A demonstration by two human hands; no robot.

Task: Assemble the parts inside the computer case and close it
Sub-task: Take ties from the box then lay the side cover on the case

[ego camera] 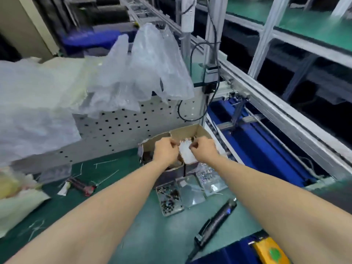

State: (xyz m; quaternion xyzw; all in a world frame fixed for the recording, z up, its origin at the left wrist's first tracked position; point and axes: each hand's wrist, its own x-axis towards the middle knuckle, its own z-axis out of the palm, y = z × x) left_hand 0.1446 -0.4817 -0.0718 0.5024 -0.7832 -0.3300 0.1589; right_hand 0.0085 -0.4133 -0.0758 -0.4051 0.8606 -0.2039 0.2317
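Together, the left grip (164,149) and right grip (204,150) each pinch a small white packet (187,156) over the open cardboard box (190,133) on the green bench (144,235).

The counter (133,216) is a matt green mat. The far box (198,130) is rough brown cardboard, and the packet (187,155) over it milky, smooth plastic. The perforated panel (123,128) behind is pale painted metal, the draped bags (152,63) clear, crinkled, glossy plastic. The near trays (192,193) are clear plastic.
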